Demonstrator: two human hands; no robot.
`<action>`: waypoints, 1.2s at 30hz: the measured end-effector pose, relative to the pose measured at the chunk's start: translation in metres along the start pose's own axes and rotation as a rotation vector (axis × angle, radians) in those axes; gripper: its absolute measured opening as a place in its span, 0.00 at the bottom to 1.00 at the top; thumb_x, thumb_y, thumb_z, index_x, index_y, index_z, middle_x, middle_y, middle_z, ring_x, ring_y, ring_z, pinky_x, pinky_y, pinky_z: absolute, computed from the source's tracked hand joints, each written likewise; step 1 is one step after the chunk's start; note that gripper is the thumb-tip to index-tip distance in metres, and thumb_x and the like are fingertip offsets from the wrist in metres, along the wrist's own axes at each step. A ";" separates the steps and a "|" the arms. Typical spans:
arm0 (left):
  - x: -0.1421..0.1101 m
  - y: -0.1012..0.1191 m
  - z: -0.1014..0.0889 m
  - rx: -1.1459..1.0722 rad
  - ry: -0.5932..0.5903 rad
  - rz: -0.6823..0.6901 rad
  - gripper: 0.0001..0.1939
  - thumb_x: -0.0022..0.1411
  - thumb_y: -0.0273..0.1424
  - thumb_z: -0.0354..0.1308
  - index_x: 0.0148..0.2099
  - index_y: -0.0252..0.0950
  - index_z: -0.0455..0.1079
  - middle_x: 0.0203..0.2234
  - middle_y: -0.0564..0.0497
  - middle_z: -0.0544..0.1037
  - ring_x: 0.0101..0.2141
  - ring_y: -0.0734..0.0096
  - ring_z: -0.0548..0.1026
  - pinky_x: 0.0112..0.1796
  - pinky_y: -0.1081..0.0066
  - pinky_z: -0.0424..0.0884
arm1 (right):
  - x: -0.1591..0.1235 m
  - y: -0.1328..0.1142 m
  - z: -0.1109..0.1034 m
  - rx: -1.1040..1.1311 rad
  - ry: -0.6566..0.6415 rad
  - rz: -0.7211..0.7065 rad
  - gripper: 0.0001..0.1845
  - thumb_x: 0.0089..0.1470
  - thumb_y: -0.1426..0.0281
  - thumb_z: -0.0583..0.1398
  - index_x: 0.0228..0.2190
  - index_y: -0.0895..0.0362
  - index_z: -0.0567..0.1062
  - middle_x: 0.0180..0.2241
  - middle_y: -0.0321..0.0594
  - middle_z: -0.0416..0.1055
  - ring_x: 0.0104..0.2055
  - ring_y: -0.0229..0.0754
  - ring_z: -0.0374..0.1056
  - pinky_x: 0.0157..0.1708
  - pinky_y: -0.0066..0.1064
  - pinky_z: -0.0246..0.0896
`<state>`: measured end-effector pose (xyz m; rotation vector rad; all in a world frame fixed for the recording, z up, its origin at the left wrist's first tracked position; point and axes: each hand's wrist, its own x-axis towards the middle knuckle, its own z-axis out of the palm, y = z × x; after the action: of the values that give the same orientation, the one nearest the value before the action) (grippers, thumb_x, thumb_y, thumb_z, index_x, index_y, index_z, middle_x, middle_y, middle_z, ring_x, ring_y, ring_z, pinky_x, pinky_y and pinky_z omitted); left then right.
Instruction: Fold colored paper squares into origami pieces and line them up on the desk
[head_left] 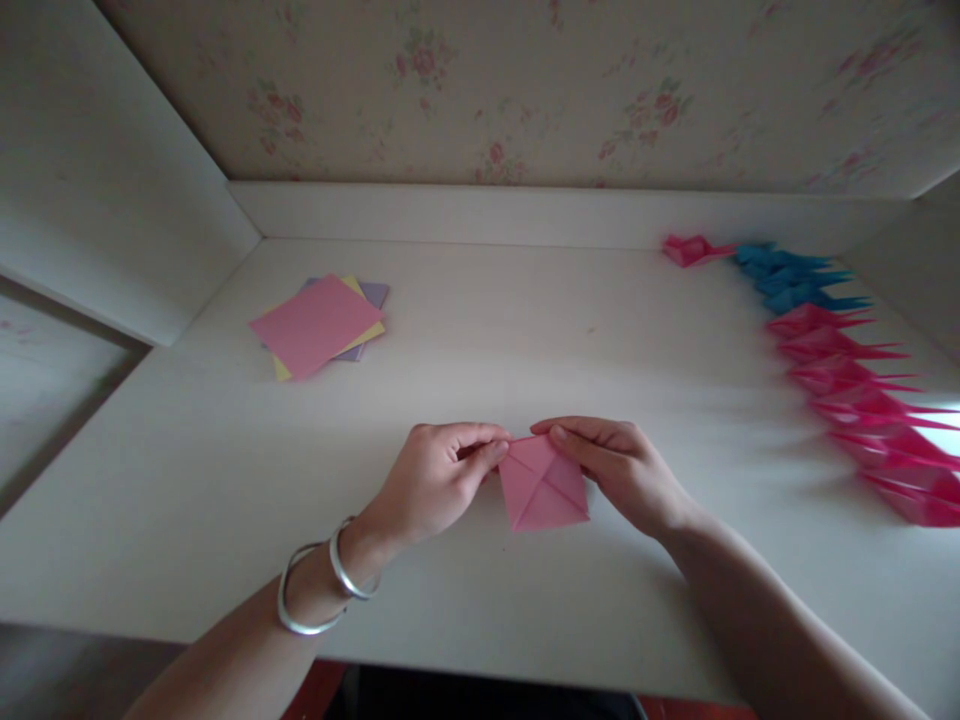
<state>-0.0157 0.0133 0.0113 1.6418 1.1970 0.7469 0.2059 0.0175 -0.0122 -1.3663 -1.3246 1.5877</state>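
- The pink square [544, 490] is in the middle of the clock, above the near part of the white surface [465, 345]. I cannot tell if it touches down.
- The left hand [435, 475] is at 9 o'clock. Its grip pinches the square's 11 o'clock corner between thumb and finger.
- The right hand [622, 465] is at 3 o'clock. Its grip pinches the square near the 1 o'clock corner, with the thumb on top.
- The square has fold lines that cross on its front.
- Two silver bangles [336, 563] are on the left arm, at 8 o'clock.
- The paper stack [319, 325] lies at 10 o'clock. A pink sheet is on top, and yellow and purple corners stick out under it.
- One pink fold [690, 251] sits at 1 o'clock, near the wall [450, 110].
- The blue folds [787, 280] are close together, nearly at 2 o'clock.
- A row of pink folds [840, 377] goes from 2 to 3 o'clock. Their thin tips point to 3 o'clock.
- The wall, at 12 o'clock, has red flowers.
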 end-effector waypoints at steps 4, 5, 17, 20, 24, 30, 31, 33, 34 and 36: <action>0.000 -0.002 0.001 0.012 0.014 0.012 0.11 0.65 0.33 0.59 0.47 0.40 0.80 0.40 0.51 0.84 0.38 0.66 0.82 0.40 0.71 0.77 | -0.001 -0.002 0.001 -0.008 0.008 0.003 0.23 0.57 0.54 0.61 0.41 0.59 0.82 0.35 0.44 0.79 0.34 0.43 0.70 0.33 0.33 0.62; 0.000 -0.002 0.002 0.011 0.022 0.010 0.11 0.65 0.33 0.59 0.47 0.40 0.80 0.41 0.51 0.84 0.39 0.65 0.82 0.41 0.70 0.77 | -0.001 -0.003 0.001 -0.027 0.014 -0.006 0.22 0.57 0.54 0.60 0.41 0.59 0.82 0.35 0.44 0.79 0.34 0.43 0.70 0.33 0.33 0.62; 0.003 -0.002 0.003 -0.063 0.076 -0.041 0.09 0.64 0.32 0.61 0.44 0.39 0.81 0.36 0.51 0.85 0.33 0.68 0.82 0.35 0.74 0.78 | -0.004 -0.009 0.008 0.095 -0.067 0.018 0.28 0.54 0.57 0.64 0.53 0.58 0.73 0.36 0.44 0.80 0.32 0.40 0.73 0.29 0.29 0.65; 0.003 -0.003 0.003 -0.083 0.077 -0.038 0.10 0.64 0.32 0.60 0.44 0.38 0.80 0.36 0.50 0.85 0.35 0.68 0.82 0.36 0.74 0.78 | -0.004 -0.009 0.010 0.120 -0.044 0.016 0.26 0.54 0.58 0.65 0.51 0.58 0.74 0.36 0.44 0.80 0.33 0.41 0.74 0.30 0.29 0.67; 0.001 -0.001 0.003 -0.087 0.077 -0.025 0.10 0.64 0.32 0.60 0.45 0.37 0.80 0.38 0.48 0.85 0.36 0.67 0.82 0.37 0.72 0.78 | -0.005 -0.007 0.011 0.049 0.008 -0.021 0.25 0.54 0.56 0.65 0.48 0.59 0.76 0.35 0.44 0.80 0.33 0.43 0.75 0.28 0.30 0.67; 0.000 0.000 0.003 -0.033 0.095 0.016 0.10 0.64 0.31 0.60 0.44 0.37 0.80 0.37 0.49 0.85 0.36 0.67 0.81 0.36 0.73 0.77 | -0.005 -0.007 0.013 0.083 0.022 0.005 0.30 0.54 0.56 0.65 0.54 0.59 0.71 0.36 0.44 0.80 0.33 0.43 0.75 0.29 0.31 0.67; 0.000 0.000 0.003 -0.027 0.106 0.017 0.09 0.64 0.31 0.60 0.44 0.37 0.80 0.37 0.49 0.85 0.35 0.67 0.81 0.36 0.73 0.77 | -0.005 -0.007 0.012 0.086 0.009 0.016 0.32 0.53 0.56 0.65 0.55 0.59 0.70 0.35 0.44 0.79 0.32 0.43 0.74 0.28 0.30 0.66; 0.000 0.000 0.002 -0.013 0.130 0.021 0.09 0.64 0.31 0.60 0.43 0.36 0.80 0.35 0.50 0.85 0.34 0.68 0.81 0.34 0.74 0.77 | -0.004 -0.008 0.012 0.075 -0.034 0.031 0.31 0.53 0.56 0.65 0.54 0.59 0.71 0.34 0.43 0.78 0.30 0.41 0.72 0.26 0.29 0.64; -0.001 0.000 0.002 -0.008 0.137 0.023 0.09 0.64 0.31 0.60 0.42 0.36 0.80 0.34 0.50 0.85 0.33 0.68 0.81 0.34 0.74 0.77 | -0.004 -0.008 0.012 0.067 -0.055 0.032 0.30 0.53 0.56 0.65 0.53 0.59 0.72 0.34 0.42 0.78 0.30 0.40 0.72 0.26 0.29 0.64; -0.001 0.000 0.002 -0.008 0.141 0.028 0.08 0.64 0.31 0.60 0.42 0.36 0.80 0.34 0.50 0.85 0.32 0.69 0.81 0.33 0.75 0.77 | -0.004 -0.008 0.011 0.047 -0.072 0.027 0.27 0.53 0.56 0.65 0.49 0.59 0.74 0.34 0.42 0.77 0.29 0.40 0.71 0.26 0.28 0.63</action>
<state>-0.0138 0.0115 0.0108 1.6239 1.2704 0.8964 0.1955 0.0127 -0.0043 -1.3145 -1.3076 1.6900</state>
